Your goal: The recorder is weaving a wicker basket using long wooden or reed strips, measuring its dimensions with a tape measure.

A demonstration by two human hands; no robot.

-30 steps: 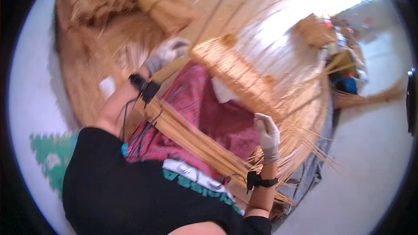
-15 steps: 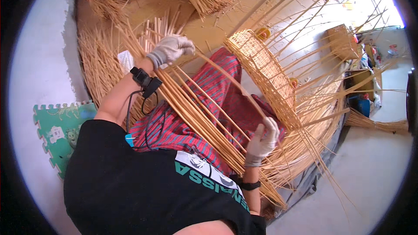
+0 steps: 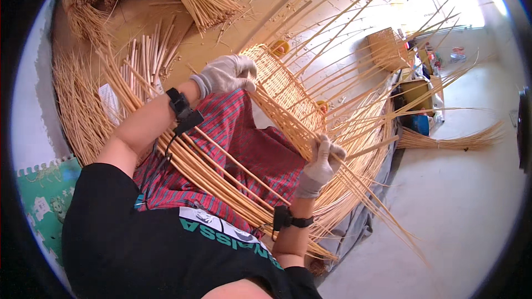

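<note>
My left hand [image 3: 233, 75], in a white glove, is curled closed at the near left end of a woven rattan basket [image 3: 280, 86], gripping what looks like a thin strip along its edge. My gloved right hand [image 3: 321, 163] is closed on rattan strands at the basket's right end. Long unwoven stakes fan out from the basket to the upper right. Loose light rods [image 3: 216, 188] lie across the red striped cloth [image 3: 238, 124] over my lap, under both forearms.
Reed bundles [image 3: 199, 3] lie at upper left, loose stalks [image 3: 75, 111] along the left. A green foam mat [image 3: 47, 199] is by the left wall. At right are a basket [image 3: 385, 50], a blue container [image 3: 418, 124], a bundle [image 3: 449, 138] and a bright window [image 3: 443, 8].
Both hands have moved onto the basket's near edge from just short of it; the strip stretched between them half a second ago now lies against the weave. The view has shifted slightly.
</note>
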